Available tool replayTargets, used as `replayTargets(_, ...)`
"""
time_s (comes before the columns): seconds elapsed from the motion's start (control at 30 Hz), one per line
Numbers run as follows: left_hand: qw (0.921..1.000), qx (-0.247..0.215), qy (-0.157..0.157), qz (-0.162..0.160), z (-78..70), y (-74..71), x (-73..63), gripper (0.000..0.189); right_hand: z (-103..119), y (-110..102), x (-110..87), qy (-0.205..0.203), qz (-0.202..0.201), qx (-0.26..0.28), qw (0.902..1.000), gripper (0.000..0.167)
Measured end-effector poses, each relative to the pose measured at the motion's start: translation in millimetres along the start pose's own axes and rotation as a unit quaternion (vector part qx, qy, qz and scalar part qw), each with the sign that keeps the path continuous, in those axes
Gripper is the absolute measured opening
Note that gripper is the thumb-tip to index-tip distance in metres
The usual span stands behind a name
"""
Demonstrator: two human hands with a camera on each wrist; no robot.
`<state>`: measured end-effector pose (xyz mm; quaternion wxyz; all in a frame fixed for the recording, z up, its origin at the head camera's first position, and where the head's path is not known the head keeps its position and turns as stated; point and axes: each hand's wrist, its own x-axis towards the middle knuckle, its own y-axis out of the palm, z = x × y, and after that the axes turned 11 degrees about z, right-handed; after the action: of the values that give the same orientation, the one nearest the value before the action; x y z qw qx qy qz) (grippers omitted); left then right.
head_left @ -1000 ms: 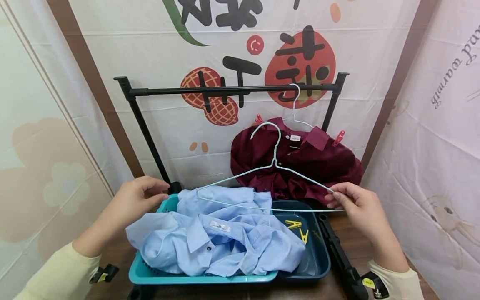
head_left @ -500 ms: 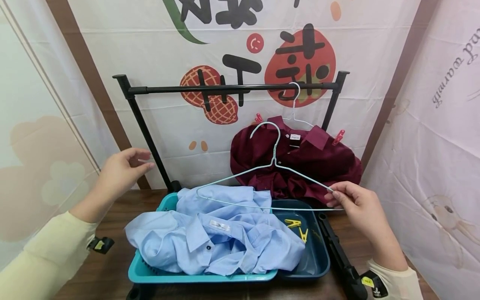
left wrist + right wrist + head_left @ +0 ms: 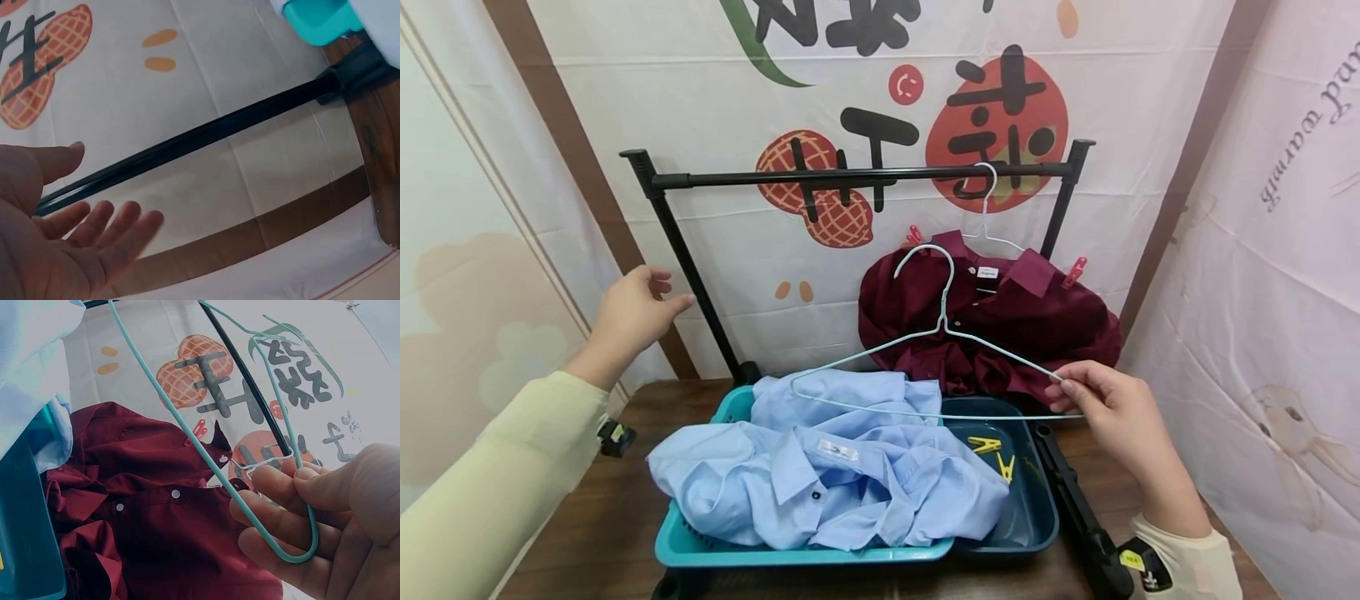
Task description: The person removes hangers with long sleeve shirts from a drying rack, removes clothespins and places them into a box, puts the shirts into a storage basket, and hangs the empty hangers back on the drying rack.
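Observation:
My right hand point(image 3: 1108, 404) pinches the right corner of a pale green wire hanger point(image 3: 880, 342), held up above the trays with its hook on top. In the right wrist view the thumb presses the hanger's wire point(image 3: 206, 453) against the fingers. My left hand point(image 3: 632, 315) is raised beside the rack's left post, holding nothing, its fingers loosely bent; the left wrist view shows the bare palm point(image 3: 81, 250) near that post. Below the hanger, a light blue shirt point(image 3: 737, 475) with a collar and dark button lies crumpled over a turquoise basket point(image 3: 805, 557).
A black clothes rack point(image 3: 850, 177) stands behind. On it a white hanger point(image 3: 987, 200) carries a maroon shirt point(image 3: 910, 333) with red clothespins point(image 3: 1075, 273) at its shoulders. Yellow clothespins point(image 3: 1006, 468) lie in a dark blue tray point(image 3: 1045, 533). A black bar point(image 3: 1078, 508) lies right of it.
My left hand has moved left and up, away from the basket's back left corner, to beside the rack's left post. The right hand and hanger have stayed nearly in place.

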<state>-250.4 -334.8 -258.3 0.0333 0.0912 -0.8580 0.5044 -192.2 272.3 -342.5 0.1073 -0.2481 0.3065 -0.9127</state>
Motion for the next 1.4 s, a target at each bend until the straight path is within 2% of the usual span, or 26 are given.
replayTargets(0.2, 0.9987, -0.046, -0.013, -0.018, -6.4, -0.7, 20.3, 0.089, 0.4, 1.0, -0.7, 0.001, -0.002, -0.004, 1.0000, 0.010)
replayTargets(0.33, 0.9971, -0.066, -0.021, -0.031, -6.2, 4.2, 32.2, 0.089, 1.5, 1.1, -0.3, -0.005, -0.005, -0.005, 1.0000, 0.011)
replayTargets(0.63, 0.9900, -0.121, -0.008, -0.072, 6.2, 22.3, 44.8, 0.069, 3.0, 2.7, 1.9, -0.012, -0.006, -0.008, 0.9999, 0.010)
replayTargets(0.77, 0.9881, -0.125, -0.012, -0.089, 9.7, 28.0, 50.0, 0.061, 4.1, 2.9, 1.4, -0.008, -0.005, -0.010, 0.9999, 0.010)
replayTargets(1.07, 0.9887, -0.115, 0.005, -0.096, 22.5, 36.9, 54.5, 0.054, 2.2, 6.0, 1.2, 0.002, -0.003, -0.025, 0.9997, 0.010)
replayTargets(1.4, 0.9881, -0.103, 0.031, -0.110, 18.9, 41.8, 56.4, 0.047, 0.9, 14.7, 8.4, -0.013, -0.076, -0.099, 0.9921, 0.013)
